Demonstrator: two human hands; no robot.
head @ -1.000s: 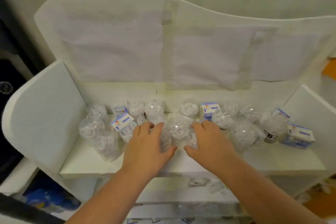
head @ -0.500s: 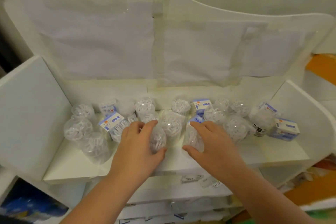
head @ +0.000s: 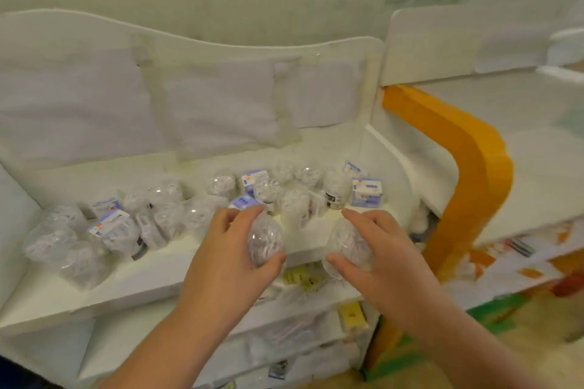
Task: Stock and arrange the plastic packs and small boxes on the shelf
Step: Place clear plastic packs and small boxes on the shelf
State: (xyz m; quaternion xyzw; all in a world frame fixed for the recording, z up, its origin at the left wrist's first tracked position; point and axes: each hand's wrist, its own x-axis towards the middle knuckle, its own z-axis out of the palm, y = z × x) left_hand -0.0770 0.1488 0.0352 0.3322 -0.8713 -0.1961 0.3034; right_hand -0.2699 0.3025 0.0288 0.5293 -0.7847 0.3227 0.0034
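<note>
Gripping one plastic pack [head: 264,244] | left hand [head: 228,257]; another pack [head: 350,245] | right hand [head: 377,254]

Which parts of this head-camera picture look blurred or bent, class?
Head view: motion blur smears the plastic packs and small boxes; the wide lens bows the shelf; the hands, left hand and right hand, look sharpest; lighting is soft.

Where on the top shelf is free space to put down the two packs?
Bare patches: the shelf's front strip ahead of the left pack cluster, and the front right corner below the blue-white box. The back row is crowded.
</note>
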